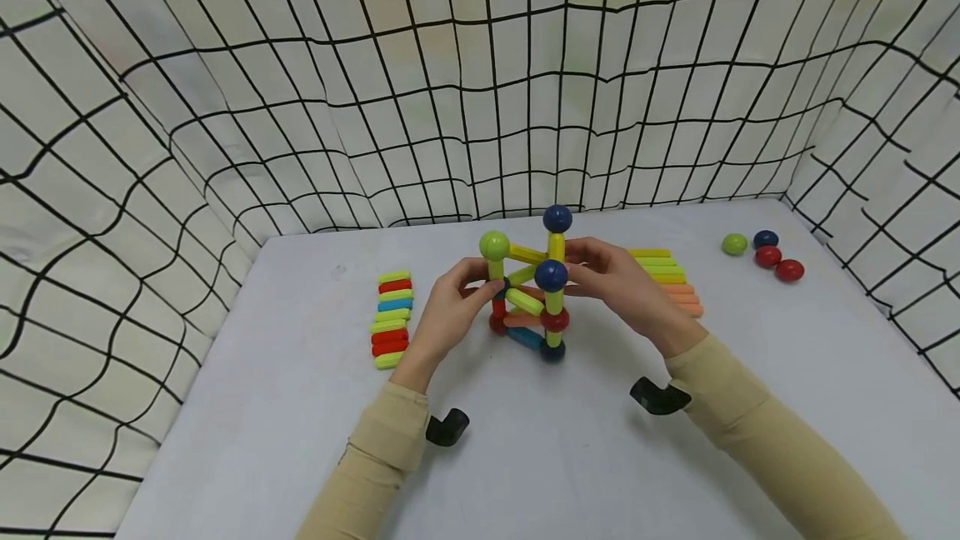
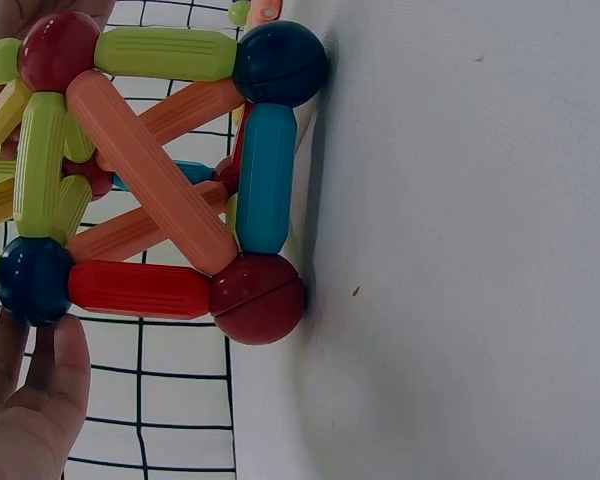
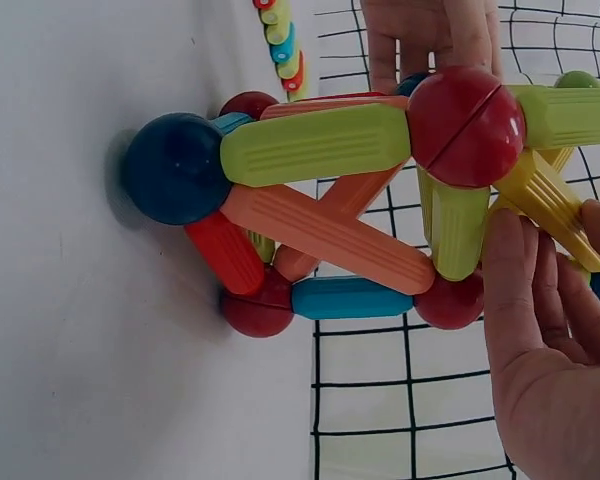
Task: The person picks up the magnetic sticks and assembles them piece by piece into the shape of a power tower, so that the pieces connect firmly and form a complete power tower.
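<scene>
A tower of coloured magnetic sticks and balls (image 1: 556, 320) stands on the white table between both hands. My left hand (image 1: 446, 307) holds its left side, thumb and fingers at a dark blue ball (image 2: 35, 280) above a red stick (image 2: 140, 290). From the right, my right hand (image 1: 622, 286) reaches behind the upper part, where its thumb and fingers pinch a slanted yellow stick (image 3: 552, 205). Orange sticks (image 3: 325, 240) cross the lower sides as diagonals. Dark blue balls (image 1: 557, 218) and a green ball (image 1: 494, 245) top the upright sticks.
A column of green, red and blue sticks (image 1: 391, 325) lies to the left. Yellow, green and orange sticks (image 1: 667, 273) lie behind the right hand. Farther right are a green ball (image 1: 734, 244), a blue ball (image 1: 766, 238) and two red balls (image 1: 789, 271). Black-gridded white walls (image 1: 510, 107) surround the table.
</scene>
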A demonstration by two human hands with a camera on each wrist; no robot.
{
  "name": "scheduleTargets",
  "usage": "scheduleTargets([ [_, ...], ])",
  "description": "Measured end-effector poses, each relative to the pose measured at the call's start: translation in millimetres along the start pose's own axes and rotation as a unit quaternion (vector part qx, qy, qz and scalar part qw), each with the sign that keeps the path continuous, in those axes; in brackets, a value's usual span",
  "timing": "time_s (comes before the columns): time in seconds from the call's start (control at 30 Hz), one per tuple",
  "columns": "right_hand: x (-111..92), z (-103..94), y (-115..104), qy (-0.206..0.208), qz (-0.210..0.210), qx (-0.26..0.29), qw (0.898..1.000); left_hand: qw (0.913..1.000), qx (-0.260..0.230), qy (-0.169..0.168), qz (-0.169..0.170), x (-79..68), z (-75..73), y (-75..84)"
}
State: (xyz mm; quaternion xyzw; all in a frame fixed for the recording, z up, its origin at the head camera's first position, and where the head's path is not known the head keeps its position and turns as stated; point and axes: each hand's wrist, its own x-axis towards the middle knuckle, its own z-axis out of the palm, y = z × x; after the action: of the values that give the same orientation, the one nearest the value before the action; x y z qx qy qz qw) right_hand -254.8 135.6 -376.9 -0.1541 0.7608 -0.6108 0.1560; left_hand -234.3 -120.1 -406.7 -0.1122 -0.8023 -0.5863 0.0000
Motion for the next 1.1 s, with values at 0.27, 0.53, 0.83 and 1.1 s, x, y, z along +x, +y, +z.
scheduleTargets([
  [0.27,-26.4,-4.7,3.2,-0.042,0.018,-0.129,0.991,0.9996,0.023,-0.012,0.008,-3.3,-2.2,-2.3],
  [0.53,-35.9,-1.2,5.8,-0.045,-0.021,-0.228,0.972,0.9982,0.049,-0.023,0.027,-6.7,-2.0,-0.3],
  [0.83,-19.1,-15.0,14.5,0.032,-0.014,-0.205,0.978,0.9966,0.024,-0.072,0.031,-19.3,-0.8,2.1],
  [1.1,-0.5,-9.8,24.4,0.05,-0.026,-0.198,0.979,0.9838,0.005,-0.165,0.069,-23.8,8.6,7.1],
])
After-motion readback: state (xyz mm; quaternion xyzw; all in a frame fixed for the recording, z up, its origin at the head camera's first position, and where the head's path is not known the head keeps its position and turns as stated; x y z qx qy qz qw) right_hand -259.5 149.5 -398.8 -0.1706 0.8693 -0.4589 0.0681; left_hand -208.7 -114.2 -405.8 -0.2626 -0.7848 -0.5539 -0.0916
